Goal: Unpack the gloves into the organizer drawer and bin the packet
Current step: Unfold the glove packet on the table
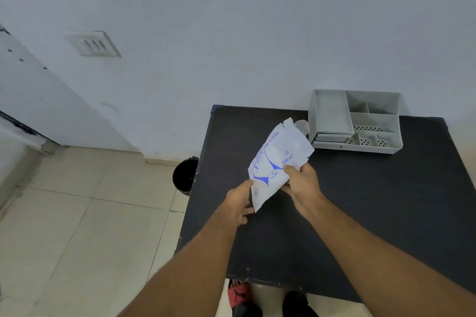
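A white glove packet [279, 159] with blue print is held above the black table [373, 213]. My right hand [301, 185] grips its lower right side, thumb on the front. My left hand [240, 202] holds its lower left corner. The packet's top is torn open and clear plastic gloves [301, 125] stick out there. A grey organizer [356, 121] stands at the table's far edge against the wall, its left drawer [331, 113] pulled open. A black bin [184, 175] stands on the floor left of the table.
The wall runs right behind the table. Beige tiled floor [77, 226] lies to the left. My feet in red and black footwear [238, 296] show below the table's near edge.
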